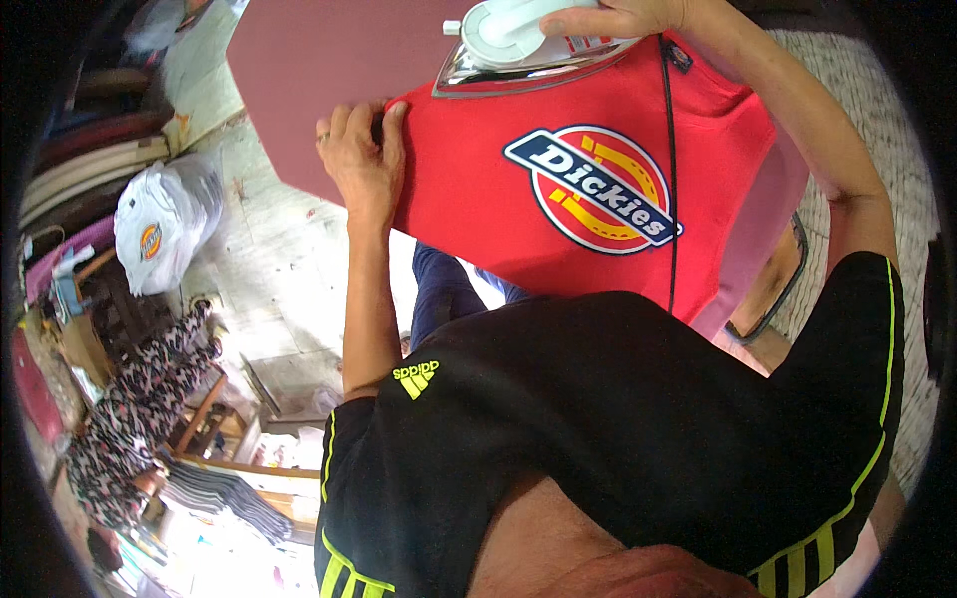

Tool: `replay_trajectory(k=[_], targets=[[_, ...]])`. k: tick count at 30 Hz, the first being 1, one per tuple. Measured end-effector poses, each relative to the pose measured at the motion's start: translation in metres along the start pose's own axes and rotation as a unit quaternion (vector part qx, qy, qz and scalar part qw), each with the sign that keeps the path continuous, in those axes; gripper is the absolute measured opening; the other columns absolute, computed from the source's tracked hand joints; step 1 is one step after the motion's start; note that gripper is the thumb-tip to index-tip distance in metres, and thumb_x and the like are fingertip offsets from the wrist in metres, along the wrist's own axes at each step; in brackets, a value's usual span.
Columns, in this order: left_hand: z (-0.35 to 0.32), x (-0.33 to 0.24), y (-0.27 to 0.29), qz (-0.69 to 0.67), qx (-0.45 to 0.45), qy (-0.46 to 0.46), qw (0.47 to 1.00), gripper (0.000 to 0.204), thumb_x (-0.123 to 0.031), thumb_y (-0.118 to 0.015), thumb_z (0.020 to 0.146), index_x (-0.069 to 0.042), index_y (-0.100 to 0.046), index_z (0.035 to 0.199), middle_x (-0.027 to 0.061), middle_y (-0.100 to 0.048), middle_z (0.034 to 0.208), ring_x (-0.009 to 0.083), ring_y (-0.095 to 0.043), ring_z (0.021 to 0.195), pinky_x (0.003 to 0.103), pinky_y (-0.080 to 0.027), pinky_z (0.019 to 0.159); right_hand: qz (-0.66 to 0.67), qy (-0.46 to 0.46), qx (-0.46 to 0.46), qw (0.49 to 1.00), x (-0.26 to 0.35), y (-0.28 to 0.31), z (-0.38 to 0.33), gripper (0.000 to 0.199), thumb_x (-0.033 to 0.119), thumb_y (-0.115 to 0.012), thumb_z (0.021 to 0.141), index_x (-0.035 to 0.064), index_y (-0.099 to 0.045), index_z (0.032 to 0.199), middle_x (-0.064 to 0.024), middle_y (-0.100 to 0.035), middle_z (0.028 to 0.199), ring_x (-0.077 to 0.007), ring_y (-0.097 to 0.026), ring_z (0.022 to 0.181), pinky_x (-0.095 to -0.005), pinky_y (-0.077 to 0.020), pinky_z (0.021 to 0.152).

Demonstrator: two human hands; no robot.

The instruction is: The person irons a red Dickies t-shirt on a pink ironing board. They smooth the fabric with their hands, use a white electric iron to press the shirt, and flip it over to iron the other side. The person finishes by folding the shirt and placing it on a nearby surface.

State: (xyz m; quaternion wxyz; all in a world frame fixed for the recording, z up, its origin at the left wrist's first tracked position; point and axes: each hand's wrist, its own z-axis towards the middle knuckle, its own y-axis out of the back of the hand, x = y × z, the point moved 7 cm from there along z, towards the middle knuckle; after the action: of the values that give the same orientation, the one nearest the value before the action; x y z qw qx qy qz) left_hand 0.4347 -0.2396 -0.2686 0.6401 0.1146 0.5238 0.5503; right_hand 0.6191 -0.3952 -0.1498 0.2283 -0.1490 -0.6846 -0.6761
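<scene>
A red garment, which looks like a T-shirt, lies spread over a maroon-covered ironing board. It bears a large round printed badge with a slanted dark band across it. Its left edge is under my left hand, whose fingers are curled and whose thumb lies against the cloth. On the far part of the garment rests a white iron with a shiny metal base, tip to the right. My right hand is closed on its handle, partly cut off by the upper edge. A black cord crosses the garment.
White plastic-wrapped garments sit on the pale floor at left. Beyond them are stacked fabrics. At lower left is a person in patterned clothing, near a wooden frame and folded grey garments. A dark metal leg stands under the board at right.
</scene>
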Motion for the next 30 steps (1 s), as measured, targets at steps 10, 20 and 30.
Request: replay_trajectory(k=[10, 20, 30], targets=[[-0.067, 0.051, 0.066, -0.108, -0.161, 0.126, 0.973, 0.013, -0.011, -0.064, 0.093, -0.003, -0.072, 0.099, 0.0096, -0.068, 0.090, 0.0224, -0.062, 0.087, 0.034, -0.048, 0.079, -0.039, 0.056, -0.020, 0.997, 0.057, -0.047, 0.066, 0.032, 0.034, -0.066, 0.088, 0.0043, -0.059, 0.079, -0.0197, -0.062, 0.067, -0.0404, -0.063, 0.064, -0.0465, -0.0479, 0.056], [-0.090, -0.097, 0.051, -0.249, 0.008, -0.183, 0.951, 0.016, -0.015, -0.062, 0.093, 0.001, -0.065, 0.096, 0.0125, -0.065, 0.095, 0.0267, -0.059, 0.085, 0.037, -0.046, 0.078, -0.039, -0.061, -0.237, 0.969, 0.063, -0.031, 0.067, 0.045, 0.045, -0.062, 0.088, 0.0002, -0.066, 0.086, -0.0258, -0.067, 0.081, -0.0418, -0.066, 0.077, -0.0476, -0.0519, 0.071], [-0.169, -0.290, -0.111, -0.214, 0.262, -0.335, 0.880, 0.069, -0.049, -0.069, 0.085, -0.007, -0.049, 0.137, 0.0223, -0.045, 0.140, 0.0404, -0.041, 0.132, 0.058, -0.028, 0.105, 0.132, -0.438, -0.452, 0.766, 0.130, 0.064, -0.186, 0.044, 0.043, -0.052, 0.098, 0.0009, -0.057, 0.090, -0.0022, -0.050, 0.054, -0.0128, -0.046, 0.037, -0.0294, -0.0374, 0.035]])
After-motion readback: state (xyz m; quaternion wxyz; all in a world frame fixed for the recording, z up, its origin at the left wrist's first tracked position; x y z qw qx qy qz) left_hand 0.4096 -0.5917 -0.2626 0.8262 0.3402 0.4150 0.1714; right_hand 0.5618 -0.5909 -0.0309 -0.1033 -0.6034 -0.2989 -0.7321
